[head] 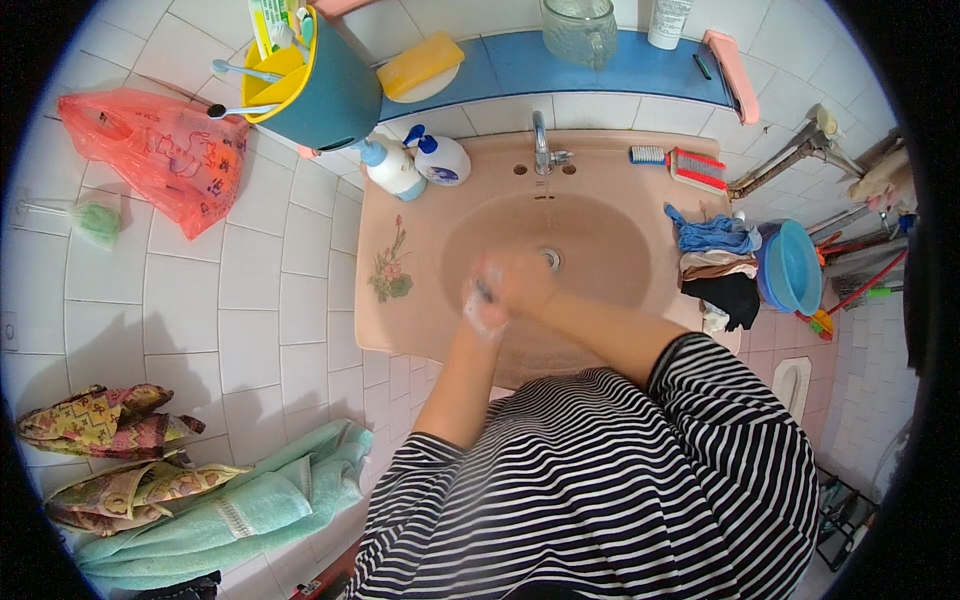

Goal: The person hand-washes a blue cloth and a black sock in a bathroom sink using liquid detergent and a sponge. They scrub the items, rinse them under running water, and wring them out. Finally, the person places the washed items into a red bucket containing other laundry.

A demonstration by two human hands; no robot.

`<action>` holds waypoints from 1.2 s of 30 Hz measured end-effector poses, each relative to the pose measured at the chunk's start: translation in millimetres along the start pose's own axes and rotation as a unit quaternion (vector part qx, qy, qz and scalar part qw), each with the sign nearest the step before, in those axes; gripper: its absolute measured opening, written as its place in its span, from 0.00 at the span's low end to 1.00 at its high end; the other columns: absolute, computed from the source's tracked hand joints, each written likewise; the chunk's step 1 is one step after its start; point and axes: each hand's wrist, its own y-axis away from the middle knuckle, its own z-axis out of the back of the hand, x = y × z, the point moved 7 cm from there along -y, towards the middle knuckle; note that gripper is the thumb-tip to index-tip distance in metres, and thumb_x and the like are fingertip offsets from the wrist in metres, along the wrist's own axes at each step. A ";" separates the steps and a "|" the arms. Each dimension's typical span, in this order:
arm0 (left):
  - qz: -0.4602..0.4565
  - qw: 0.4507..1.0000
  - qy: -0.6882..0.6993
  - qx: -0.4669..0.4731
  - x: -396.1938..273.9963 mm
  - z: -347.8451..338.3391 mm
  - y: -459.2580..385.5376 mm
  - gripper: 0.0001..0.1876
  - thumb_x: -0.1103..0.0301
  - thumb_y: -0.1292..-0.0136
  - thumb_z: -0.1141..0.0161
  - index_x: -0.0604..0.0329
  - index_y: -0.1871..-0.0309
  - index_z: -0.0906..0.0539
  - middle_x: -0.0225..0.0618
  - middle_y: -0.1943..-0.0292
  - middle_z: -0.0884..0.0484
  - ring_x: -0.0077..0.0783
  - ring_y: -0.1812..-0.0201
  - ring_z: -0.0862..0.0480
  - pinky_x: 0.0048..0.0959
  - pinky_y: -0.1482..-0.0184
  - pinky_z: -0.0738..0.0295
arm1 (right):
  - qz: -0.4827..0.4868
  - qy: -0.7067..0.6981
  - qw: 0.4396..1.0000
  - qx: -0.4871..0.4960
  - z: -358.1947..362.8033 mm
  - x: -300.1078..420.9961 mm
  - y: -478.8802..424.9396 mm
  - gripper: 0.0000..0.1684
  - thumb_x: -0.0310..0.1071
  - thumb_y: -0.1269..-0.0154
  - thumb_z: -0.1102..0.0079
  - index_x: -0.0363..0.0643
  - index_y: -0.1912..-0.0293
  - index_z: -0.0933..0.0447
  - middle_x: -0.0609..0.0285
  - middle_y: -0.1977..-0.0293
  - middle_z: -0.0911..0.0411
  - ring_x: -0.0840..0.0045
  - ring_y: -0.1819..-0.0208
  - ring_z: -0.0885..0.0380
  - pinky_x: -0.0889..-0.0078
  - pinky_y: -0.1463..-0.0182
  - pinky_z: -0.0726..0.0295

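Both hands are together over the left part of the pink washbasin [420, 330], and motion blurs them. White lather covers my left hand [484, 304] and its wrist. My right hand [529, 281] lies against the left one and partly hides it. A small dark patch shows between them; I cannot tell what it is. Just right of the hands sits the metal drain [551, 259]. Behind the bowl stands a chrome tap [541, 146], and no stream of water shows under it. Two pump bottles, one with a light blue top [394, 171] and one with a dark blue top [442, 159], stand at the basin's back left.
Above the basin, a blue shelf [517, 64] carries a yellow soap bar [421, 64] and a glass mug [579, 34]. A toothbrush holder [341, 82] juts out at left. Brushes [697, 169] and folded cloths [720, 262] lie on the right rim, beside blue basins [799, 266]. Towels [262, 502] hang at lower left.
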 end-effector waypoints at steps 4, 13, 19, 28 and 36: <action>-0.158 0.927 -0.339 -0.033 -76.4 -94.6 0.3 0.21 0.55 0.43 0.42 0.61 0.52 0.26 0.34 0.57 0.20 0.32 0.57 0.19 0.33 0.53 0.23 | 0.073 0.093 0.981 -0.155 25.7 -93.8 -32.0 0.19 0.35 0.45 0.44 0.44 0.52 0.27 0.49 0.59 0.23 0.61 0.61 0.22 0.61 0.63 0.23; 0.162 0.938 0.305 -0.002 -24.6 -80.4 2.8 0.30 0.45 0.36 0.50 0.63 0.44 0.32 0.40 0.45 0.29 0.42 0.40 0.31 0.39 0.35 0.39 | 0.039 -0.300 0.952 -0.044 36.1 -27.9 -7.2 0.14 0.38 0.46 0.38 0.42 0.62 0.28 0.61 0.71 0.28 0.69 0.66 0.29 0.69 0.60 0.28; 0.048 0.952 0.231 0.193 -6.3 -45.8 -16.9 0.23 0.49 0.36 0.46 0.60 0.50 0.27 0.41 0.52 0.23 0.34 0.49 0.24 0.30 0.47 0.28 | 0.198 0.016 0.973 -0.117 9.3 18.6 27.4 0.12 0.39 0.52 0.36 0.47 0.66 0.24 0.62 0.74 0.28 0.66 0.68 0.28 0.66 0.61 0.27; 0.010 0.975 0.189 0.118 -23.9 -73.4 -12.9 0.20 0.61 0.32 0.53 0.59 0.40 0.32 0.34 0.49 0.24 0.30 0.50 0.23 0.31 0.48 0.27 | 0.109 0.049 0.984 -0.129 27.3 3.1 -2.8 0.07 0.40 0.49 0.42 0.48 0.74 0.23 0.58 0.79 0.25 0.62 0.75 0.25 0.61 0.72 0.27; 0.137 0.956 0.250 -0.074 -25.2 -96.8 -12.0 0.16 0.50 0.31 0.54 0.52 0.58 0.24 0.30 0.64 0.20 0.27 0.62 0.20 0.26 0.62 0.24 | 0.038 0.109 0.983 -0.142 40.4 -37.1 -29.5 0.08 0.39 0.45 0.46 0.47 0.75 0.23 0.57 0.76 0.22 0.62 0.74 0.22 0.61 0.73 0.26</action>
